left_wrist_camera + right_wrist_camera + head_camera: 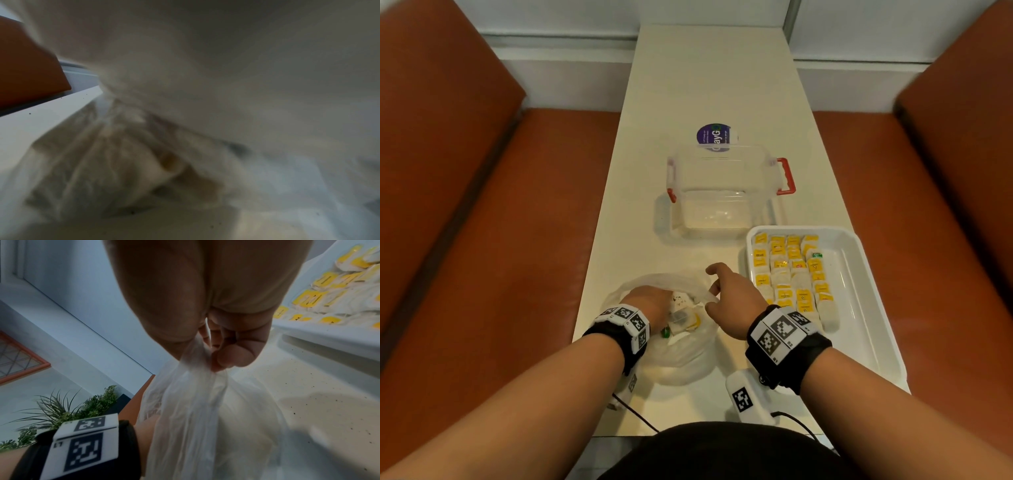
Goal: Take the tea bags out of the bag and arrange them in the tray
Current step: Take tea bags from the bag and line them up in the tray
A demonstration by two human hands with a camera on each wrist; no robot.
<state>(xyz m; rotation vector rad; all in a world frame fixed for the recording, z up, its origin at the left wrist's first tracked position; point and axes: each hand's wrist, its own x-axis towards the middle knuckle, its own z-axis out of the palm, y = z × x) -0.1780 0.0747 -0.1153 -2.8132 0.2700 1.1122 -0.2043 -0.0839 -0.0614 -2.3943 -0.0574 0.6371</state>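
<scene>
— Reaching into the thin translucent plastic bag (681,346), the left hand (650,301) is buried to the wrist; whether its fingers have closed on anything I cannot tell (the left wrist view shows only blurred film).

— And the other?

— The right hand (732,301) pinches the bag's rim between thumb and fingers (234,356), holding the mouth open. Loose yellow-tagged white tea bags (683,322) lie inside, by the left hand. The shallow white plastic tray (866,274), just right of the bag, carries rows of them across its left part.

— Risks?

— In my judgement, the film may drag out with the left hand and spill the contents if the pinch slips; tag strings could also snag and bring out several together.
</scene>
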